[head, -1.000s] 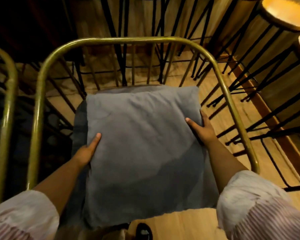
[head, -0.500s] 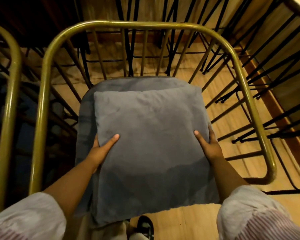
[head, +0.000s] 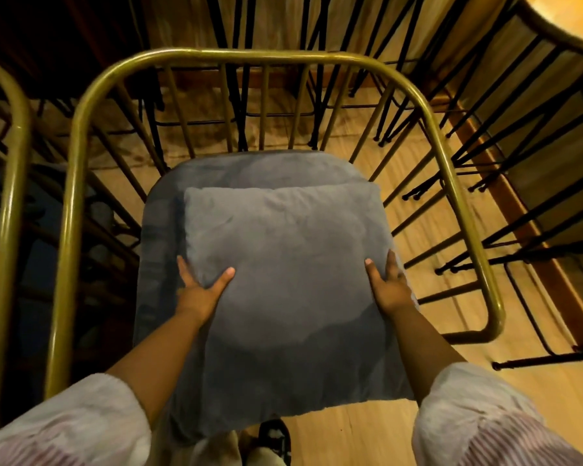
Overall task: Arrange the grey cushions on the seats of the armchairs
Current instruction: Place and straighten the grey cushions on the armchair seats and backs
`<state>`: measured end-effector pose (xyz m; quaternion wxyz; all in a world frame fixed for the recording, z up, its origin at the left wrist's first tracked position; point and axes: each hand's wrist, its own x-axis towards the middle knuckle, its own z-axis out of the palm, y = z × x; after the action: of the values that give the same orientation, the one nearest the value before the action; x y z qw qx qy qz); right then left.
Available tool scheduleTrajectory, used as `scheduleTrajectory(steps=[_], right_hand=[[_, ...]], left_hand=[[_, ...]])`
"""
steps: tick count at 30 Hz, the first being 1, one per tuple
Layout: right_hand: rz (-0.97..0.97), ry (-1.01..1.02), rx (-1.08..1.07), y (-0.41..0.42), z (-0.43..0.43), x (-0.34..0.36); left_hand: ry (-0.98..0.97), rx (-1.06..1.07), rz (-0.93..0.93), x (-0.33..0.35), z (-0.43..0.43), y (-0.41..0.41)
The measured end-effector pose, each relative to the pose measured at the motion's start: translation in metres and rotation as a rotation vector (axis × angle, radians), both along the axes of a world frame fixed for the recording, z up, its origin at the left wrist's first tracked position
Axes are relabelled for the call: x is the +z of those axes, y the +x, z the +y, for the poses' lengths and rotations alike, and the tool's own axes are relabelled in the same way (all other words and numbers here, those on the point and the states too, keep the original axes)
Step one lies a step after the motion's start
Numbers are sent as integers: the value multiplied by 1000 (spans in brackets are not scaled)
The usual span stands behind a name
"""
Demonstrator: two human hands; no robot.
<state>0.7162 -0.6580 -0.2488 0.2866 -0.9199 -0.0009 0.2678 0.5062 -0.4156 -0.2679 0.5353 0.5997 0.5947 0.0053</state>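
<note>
Left hand [head: 201,290]: gripping the grey cushion [head: 283,290] at its left edge, thumb on top. Right hand [head: 389,287]: gripping the opposite edge, thumb on top. Cushion: between the hands, lying over the grey seat [head: 159,250] of the armchair [head: 81,136], near edge overhanging the seat front. Frame: brass tube with thin spindles, curving around beyond and beside both hands. Beyond the frame: light wooden floor [head: 414,183]; black metal stool legs [head: 485,183] to the right; a second brass frame [head: 12,163] far left.
</note>
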Motion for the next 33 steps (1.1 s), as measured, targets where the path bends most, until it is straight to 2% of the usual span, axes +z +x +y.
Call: scheduleTrajectory(steps=[3, 5, 8, 11, 18, 25, 29, 33], right_hand=[[-114, -99, 86, -13, 5, 4], [-159, -73, 188, -29, 11, 14], [-121, -49, 343, -58, 25, 41], [-93, 83, 396, -83, 45, 71], [-78, 312, 688, -167, 126, 147], [-44, 448, 978, -277, 225, 197], [-49, 557, 999, -337, 299, 203], [152, 590, 832, -396, 376, 202]], left_hand=[[168, -130, 95, 11, -12, 2], [164, -261, 110, 23, -19, -1], [124, -426, 66, 56, -22, -17], [128, -484, 98, 103, -20, -41], [291, -288, 103, 204, 5, -157], [392, -33, 47, 254, 67, -291], [385, 121, 19, 264, 121, -363], [321, 201, 23, 260, 194, -432]])
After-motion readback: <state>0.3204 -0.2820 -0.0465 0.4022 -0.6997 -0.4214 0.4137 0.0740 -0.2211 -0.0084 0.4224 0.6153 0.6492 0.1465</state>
